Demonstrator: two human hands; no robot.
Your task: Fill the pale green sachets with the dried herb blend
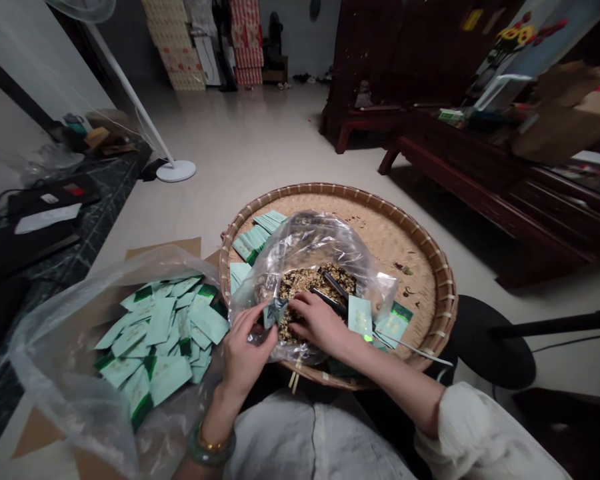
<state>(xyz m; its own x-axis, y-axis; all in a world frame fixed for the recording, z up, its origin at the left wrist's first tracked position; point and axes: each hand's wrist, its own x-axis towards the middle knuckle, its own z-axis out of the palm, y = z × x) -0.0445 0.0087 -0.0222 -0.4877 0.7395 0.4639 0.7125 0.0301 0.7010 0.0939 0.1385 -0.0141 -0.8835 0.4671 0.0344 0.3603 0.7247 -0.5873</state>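
My left hand (245, 350) is closed around a small pale green sachet (275, 312), its mouth turned toward my right hand. My right hand (321, 325) reaches into a clear plastic bag (314, 235) with its fingers curled together beside the sachet; whatever they pinch is hidden. Loose dried mix (297, 281), light and dark bits, fills the bag. Two dark, slim objects, one a dark handle (336, 285), lie on the mix. The bag rests in a round woven bamboo tray (405, 233). Flat green sachets (360, 316) lie beside my right forearm.
To the left, a large clear bag (45, 353) holds many green sachets (160, 320). Stacked sachets (254, 241) line the tray's left side. A white fan stand (176, 171) and a black round base (495, 343) stand on the floor. Dark wooden furniture (505, 180) is at right.
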